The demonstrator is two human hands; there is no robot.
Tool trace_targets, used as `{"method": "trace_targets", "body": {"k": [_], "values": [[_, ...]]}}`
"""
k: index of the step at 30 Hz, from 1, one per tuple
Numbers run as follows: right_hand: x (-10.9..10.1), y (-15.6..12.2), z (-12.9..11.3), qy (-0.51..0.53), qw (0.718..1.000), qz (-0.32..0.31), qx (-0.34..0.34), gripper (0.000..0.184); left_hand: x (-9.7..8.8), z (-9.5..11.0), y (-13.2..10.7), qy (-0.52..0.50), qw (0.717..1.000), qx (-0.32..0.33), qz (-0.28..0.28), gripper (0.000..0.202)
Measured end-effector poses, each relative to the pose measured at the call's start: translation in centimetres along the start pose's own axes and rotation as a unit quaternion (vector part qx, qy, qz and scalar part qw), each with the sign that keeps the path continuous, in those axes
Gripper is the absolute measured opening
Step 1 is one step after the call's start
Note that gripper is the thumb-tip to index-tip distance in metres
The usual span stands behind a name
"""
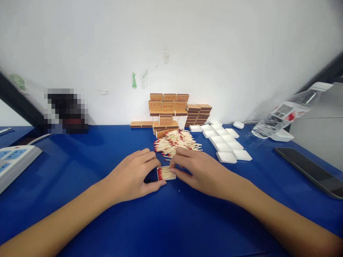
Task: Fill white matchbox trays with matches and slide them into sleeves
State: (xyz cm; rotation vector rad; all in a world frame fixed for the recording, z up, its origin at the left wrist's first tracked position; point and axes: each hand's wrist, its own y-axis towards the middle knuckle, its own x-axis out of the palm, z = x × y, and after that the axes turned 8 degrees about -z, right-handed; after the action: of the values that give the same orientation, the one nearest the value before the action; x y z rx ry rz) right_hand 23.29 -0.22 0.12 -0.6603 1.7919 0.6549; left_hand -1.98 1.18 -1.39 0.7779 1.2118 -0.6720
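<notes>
A small white matchbox tray (166, 179) lies on the blue tabletop, filled with red-tipped matches (165, 172) whose heads point left. My left hand (136, 174) is closed on the tray from the left, thumb at the near side and fingers at the far side. At the tray's right end, my right hand (197, 170) has thumb and forefinger pinched together over the match ends. What lies between those fingertips is hidden. Just beyond the hands spreads a loose pile of matches (177, 141), with a single match (167, 160) near the tray.
Stacked matchboxes (168, 106) stand against the wall behind the pile. White trays (222, 139) lie in rows to the right. Farther right are a tilted water bottle (288, 110), a white rounded case (238, 125) and a phone (312, 169). A power strip (20, 160) sits at left.
</notes>
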Motion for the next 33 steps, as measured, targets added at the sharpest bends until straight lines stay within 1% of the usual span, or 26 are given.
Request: {"method": "trace_targets", "body": {"k": [2,3,4,6,7,8,10,11,12,14,16,18,21,23,27,30,33], "values": [[-1.4,-0.3,1.4,-0.036,0.999,0.011,0.030,0.015,0.0,0.0,0.0,0.000,1.000,0.004,0.012,0.027],[-2.3,-0.7,2.5,-0.070,0.995,0.016,0.064,0.017,-0.1,0.0,0.0,-0.001,1.000,0.008,0.018,0.027],[-3.4,-1.2,3.8,-0.112,0.987,0.017,0.114,0.019,-0.1,0.0,0.0,-0.002,1.000,0.011,0.025,0.028],[-5.3,-2.5,6.8,-0.176,0.956,0.015,0.236,0.022,-0.1,0.1,0.0,-0.007,0.999,0.016,0.038,0.029],[-6.1,-3.2,8.2,-0.190,0.939,0.018,0.285,0.022,-0.1,0.2,0.0,-0.011,0.999,0.018,0.043,0.029],[-6.7,-3.9,9.5,-0.189,0.928,0.018,0.320,0.022,0.0,0.2,0.0,-0.016,0.999,0.017,0.047,0.029],[-7.3,-4.7,11.5,-0.164,0.916,0.022,0.365,0.022,0.2,0.2,0.0,-0.021,0.999,0.011,0.048,0.030],[-7.3,-4.9,12.1,-0.149,0.914,0.031,0.376,0.021,0.2,0.2,0.0,-0.021,0.999,0.007,0.043,0.030],[-7.2,-4.9,12.6,-0.127,0.915,0.054,0.379,0.020,0.3,0.2,0.0,-0.018,0.999,0.003,0.036,0.029],[-6.9,-4.2,13.1,-0.060,0.918,0.119,0.373,0.016,0.5,0.2,0.0,-0.015,0.999,-0.003,0.028,0.028],[-6.8,-2.9,13.6,0.007,0.912,0.184,0.366,0.018,0.6,0.1,0.0,-0.023,0.999,-0.011,0.030,0.029],[-7.1,-1.3,14.3,0.040,0.896,0.232,0.376,0.025,0.6,0.2,0.0,-0.038,0.998,-0.019,0.042,0.028],[-7.7,1.3,15.6,0.073,0.855,0.300,0.417,0.036,0.8,0.3,0.2,-0.053,0.996,-0.029,0.070,0.028],[-8.1,2.7,16.4,0.116,0.834,0.310,0.442,0.042,1.0,0.4,0.3,-0.051,0.995,-0.031,0.082,0.028],[-8.7,4.4,16.7,0.215,0.808,0.299,0.461,0.042,1.2,0.4,0.4,-0.048,0.995,-0.040,0.079,0.031],[-9.4,4.5,15.7,0.260,0.794,0.318,0.447,0.040,1.0,0.2,0.3,-0.043,0.994,-0.038,0.096,0.037],[-9.6,3.6,13.2,0.287,0.793,0.350,0.408,0.038,0.4,-0.1,0.2,-0.031,0.988,-0.036,0.148,0.037]]}}
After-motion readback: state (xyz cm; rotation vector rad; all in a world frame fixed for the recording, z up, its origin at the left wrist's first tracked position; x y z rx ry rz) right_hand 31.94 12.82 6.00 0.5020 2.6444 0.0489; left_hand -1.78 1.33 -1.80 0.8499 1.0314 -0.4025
